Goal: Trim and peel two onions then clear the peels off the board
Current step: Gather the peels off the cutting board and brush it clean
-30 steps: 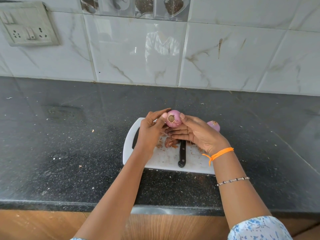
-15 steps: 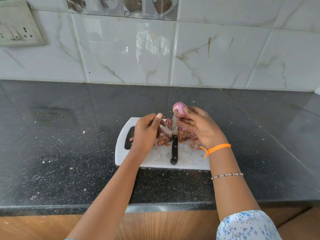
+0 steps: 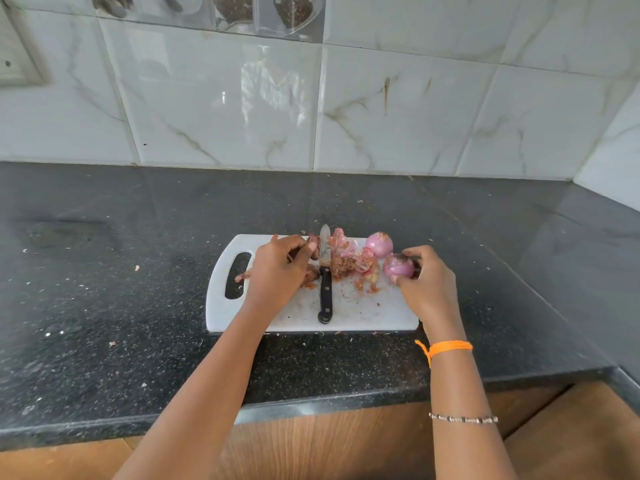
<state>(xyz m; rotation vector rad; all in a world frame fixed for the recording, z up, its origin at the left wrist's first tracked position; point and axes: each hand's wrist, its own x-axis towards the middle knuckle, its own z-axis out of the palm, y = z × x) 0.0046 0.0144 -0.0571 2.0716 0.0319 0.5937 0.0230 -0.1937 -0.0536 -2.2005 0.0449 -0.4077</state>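
Note:
A white cutting board (image 3: 363, 315) lies on the dark counter. My right hand (image 3: 427, 282) grips a peeled purple onion (image 3: 398, 266) at the board's right edge. A second peeled onion (image 3: 380, 244) rests at the board's far right corner. A black-handled knife (image 3: 325, 289) lies in the board's middle, blade pointing away. A heap of onion peels (image 3: 348, 259) sits between the knife and the onions. My left hand (image 3: 278, 271) is curled over more peels (image 3: 313, 273) left of the knife, fingers pinching a piece.
The black speckled counter (image 3: 104, 306) surrounds the board, with small peel scraps scattered on it. A tiled wall (image 3: 311, 109) stands behind. The counter's front edge runs just below the board, over a wooden cabinet front (image 3: 311, 445).
My right hand carried the onion from the board's middle down to the right edge. My left hand let go of the onion and dropped onto the peels left of the knife.

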